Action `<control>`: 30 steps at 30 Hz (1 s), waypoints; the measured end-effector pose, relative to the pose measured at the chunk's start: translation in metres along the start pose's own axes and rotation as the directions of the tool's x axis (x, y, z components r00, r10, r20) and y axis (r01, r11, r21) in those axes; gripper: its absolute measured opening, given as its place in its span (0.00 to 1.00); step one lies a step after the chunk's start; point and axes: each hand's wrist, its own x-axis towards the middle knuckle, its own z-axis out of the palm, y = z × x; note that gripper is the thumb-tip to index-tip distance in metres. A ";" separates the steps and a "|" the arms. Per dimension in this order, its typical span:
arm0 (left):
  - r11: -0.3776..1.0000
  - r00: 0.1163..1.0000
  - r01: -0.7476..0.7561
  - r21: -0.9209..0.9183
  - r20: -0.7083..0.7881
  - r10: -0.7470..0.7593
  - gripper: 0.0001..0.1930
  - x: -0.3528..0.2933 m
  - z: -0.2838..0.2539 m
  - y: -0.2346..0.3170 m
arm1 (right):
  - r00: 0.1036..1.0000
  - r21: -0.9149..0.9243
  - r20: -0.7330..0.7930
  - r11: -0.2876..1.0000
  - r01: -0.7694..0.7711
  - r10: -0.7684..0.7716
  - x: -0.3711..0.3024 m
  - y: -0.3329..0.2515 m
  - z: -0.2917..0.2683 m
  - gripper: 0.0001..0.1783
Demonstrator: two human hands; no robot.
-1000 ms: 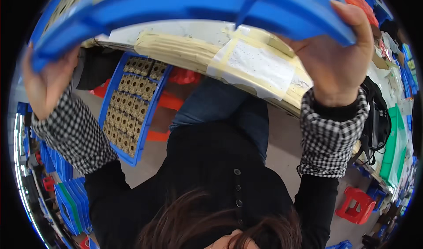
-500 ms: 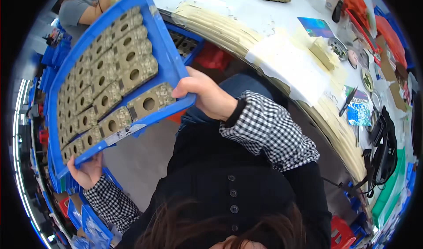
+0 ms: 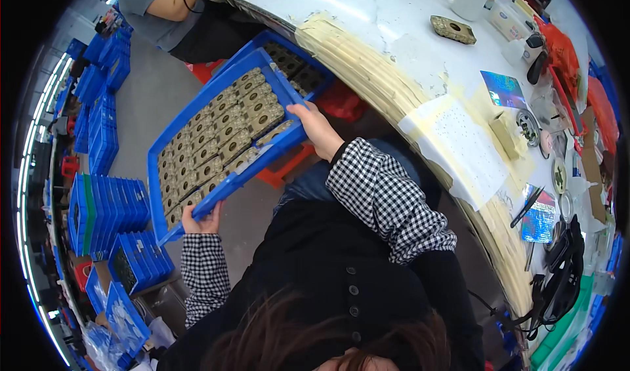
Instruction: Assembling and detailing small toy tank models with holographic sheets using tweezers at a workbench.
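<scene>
"Where's the blue tray point(image 3: 282, 85) from where you're standing?"

"In the air, left of the worktop point(image 3: 367, 17), held in both hands and partly overlapping a second tray point(image 3: 241, 59) from here."

"How's it gripped?"

"The right hand point(image 3: 316, 129) is closed over the near right corner, thumb up top, its other fingers out of sight beneath. The left hand point(image 3: 203, 220) is at the near edge, towards the other end; it looks closed on the rim too, though I can't make out how far those fingers reach underneath."

"Why so far apart?"

"To balance the weight, I'd guess. It's well filled with camouflage-patterned pieces point(image 3: 233, 123), each with a round hole (packed in rows, probably so they don't slide about)."

"And that lone piece point(image 3: 453, 30) on the worktop?"

"Well apart from both hands. Nearer us lies a white sheet point(image 3: 456, 151) by the taped edge, perhaps there to protect the surface."
</scene>
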 end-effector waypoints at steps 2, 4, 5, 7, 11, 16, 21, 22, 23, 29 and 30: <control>0.996 0.996 -0.085 -0.017 -0.022 0.085 0.15 -0.004 0.002 -0.017 | 0.998 -0.050 -0.037 0.997 0.053 -0.055 0.007 0.014 -0.010 0.42; 0.994 0.994 -0.093 -0.049 -0.058 0.090 0.14 0.001 0.007 -0.026 | 0.986 -0.112 -0.045 0.981 0.155 -0.161 0.012 0.023 -0.013 0.43; 0.993 0.993 -0.096 -0.063 -0.076 0.091 0.14 0.004 0.011 -0.032 | 0.976 -0.144 -0.048 0.968 0.205 -0.214 0.015 0.028 -0.015 0.43; 0.991 0.990 -0.107 -0.085 -0.105 0.098 0.14 0.010 0.022 -0.050 | 0.963 -0.176 -0.226 0.979 0.105 -0.144 0.014 0.032 -0.017 0.44; 0.972 0.986 -0.156 -0.175 -0.078 0.144 0.19 0.059 0.024 -0.086 | 0.971 -0.224 -0.235 0.975 -0.011 -0.043 0.005 0.046 -0.029 0.42; 0.960 0.984 -0.161 -0.227 -0.109 0.140 0.20 0.084 0.055 -0.113 | 0.995 -0.165 0.031 0.983 -0.085 0.091 -0.024 0.035 -0.040 0.26; 0.951 0.986 -0.137 -0.279 -0.135 0.102 0.17 0.081 0.072 -0.136 | 0.985 -0.037 0.124 0.993 -0.113 0.117 -0.033 0.024 -0.041 0.15; 0.956 0.987 -0.133 -0.260 -0.123 0.104 0.16 0.077 0.074 -0.141 | 0.986 -0.045 0.130 0.994 -0.099 0.104 -0.033 0.025 -0.040 0.14; 0.962 0.988 -0.130 -0.241 -0.113 0.106 0.14 0.077 0.074 -0.144 | 0.984 -0.068 0.142 0.993 -0.094 0.103 -0.033 0.025 -0.040 0.14; 0.975 0.998 -0.020 -0.220 -0.067 0.005 0.12 0.095 0.064 -0.146 | 0.982 -0.112 0.165 0.991 -0.074 0.092 -0.027 0.031 -0.042 0.14; 0.980 0.997 -0.009 -0.197 -0.074 -0.006 0.12 0.096 0.066 -0.149 | 0.984 -0.114 0.159 0.991 -0.068 0.086 -0.026 0.033 -0.044 0.14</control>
